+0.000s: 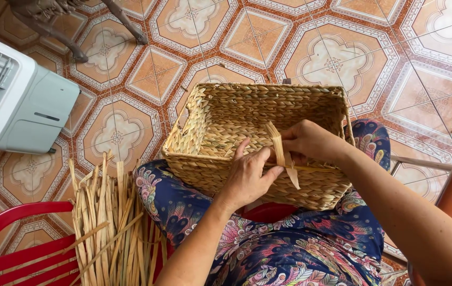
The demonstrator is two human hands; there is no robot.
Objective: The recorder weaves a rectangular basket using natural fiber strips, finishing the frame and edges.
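While the woven basket (236, 122) is steadied on the lap, its 6 o'clock rim is pressed by the left hand (247, 177); a straw strip (279, 151) is pinched by right hand (308, 140) fingers. Strip judged light, pliable, brittle at creases; best gripped near the rim. Spare straw bundle (112, 228) at 8 o'clock.

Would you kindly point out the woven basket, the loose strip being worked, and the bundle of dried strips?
woven basket (205, 114): head view, left inner wall.
loose strip (276, 143): head view, upright part.
bundle of dried strips (110, 222): head view, middle.
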